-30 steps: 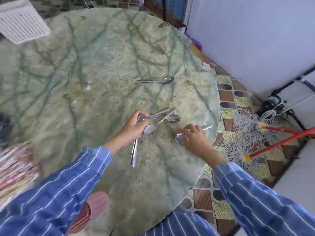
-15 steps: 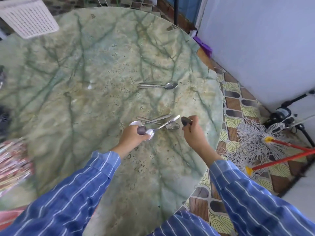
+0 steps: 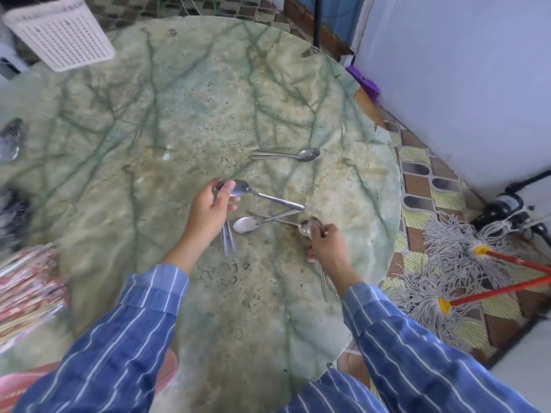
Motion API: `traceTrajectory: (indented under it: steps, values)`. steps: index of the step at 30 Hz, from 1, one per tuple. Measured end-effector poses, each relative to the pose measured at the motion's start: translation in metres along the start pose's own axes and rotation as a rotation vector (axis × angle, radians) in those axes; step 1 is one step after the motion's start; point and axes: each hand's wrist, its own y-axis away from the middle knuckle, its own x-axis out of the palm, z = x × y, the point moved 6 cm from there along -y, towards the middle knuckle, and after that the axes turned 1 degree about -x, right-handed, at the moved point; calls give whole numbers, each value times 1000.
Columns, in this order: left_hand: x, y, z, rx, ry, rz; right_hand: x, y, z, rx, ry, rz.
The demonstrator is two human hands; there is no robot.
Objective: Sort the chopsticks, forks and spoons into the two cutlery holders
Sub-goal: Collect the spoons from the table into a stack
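1. A spoon (image 3: 244, 187) is now raised off the counter (image 3: 179, 120) by its bowl in the left hand (image 3: 208, 213); half a second ago that hand was lower, at the crossed spoons, and this spoon was still lying among them.
2. A bundle of handles (image 3: 228, 241) is also gripped in the same left hand and hangs below the palm, so the hand is clenched on several spoons at once (the exact count cannot be told).
3. The right hand (image 3: 326, 244) is now closed around the bowl of another spoon (image 3: 310, 228), with handles trailing beneath the wrist; a second ago it was only reaching for a spoon flat on the counter.
4. One pale spoon (image 3: 246, 225) is left lying between the two hands, its handle crossed with another.
5. A single spoon (image 3: 286, 155) remains untouched further out, well apart from both hands.
6. A white perforated holder (image 3: 59, 34) is seen at the far left rim of the counter, well apart from everything being collected; a second holder cannot be made out.
7. The gathering is judged nearly finished, while nothing has yet been placed in a holder, so the sorting proper is still ahead.
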Motion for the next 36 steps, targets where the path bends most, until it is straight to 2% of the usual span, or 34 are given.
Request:
traceTrajectory:
  steps: [5, 9, 11, 13, 14, 17, 19, 22, 25, 28, 32, 36]
  values:
    - [-8, -2, 5, -163, 725, -86, -23, -4, 17, -173, 43, -179]
    - [-28, -10, 9, -144, 998, -139, -47, -10, 31, -286, -382, -142]
    - [-35, -11, 12, -190, 1053, -215, -62, -13, 48, -334, -576, -133]
    - [-38, -10, 14, -242, 960, -262, -77, -18, 67, -395, -658, -177]
    - [-37, -10, 16, -267, 819, -240, -84, -21, 76, -424, -664, -215]
    - [-20, -7, 39, -416, 184, -96, -93, -31, 101, -442, -627, -274]
    - [-10, -2, 56, -455, -152, -31, -86, -44, 115, -370, -590, -228]
    - [1, 2, 69, -407, -416, -20, -60, -72, 123, -177, -521, -88]
    - [8, 5, 73, -402, -491, -15, -32, -99, 118, 9, -457, 11]
    - [15, 5, 73, -409, -433, 9, -7, -115, 114, 77, -372, 52]
    - [15, 1, 62, -313, -303, 11, -1, -126, 113, 95, -150, -51]
    - [5, 3, 39, -196, -146, -5, 0, -134, 118, 94, -170, -104]
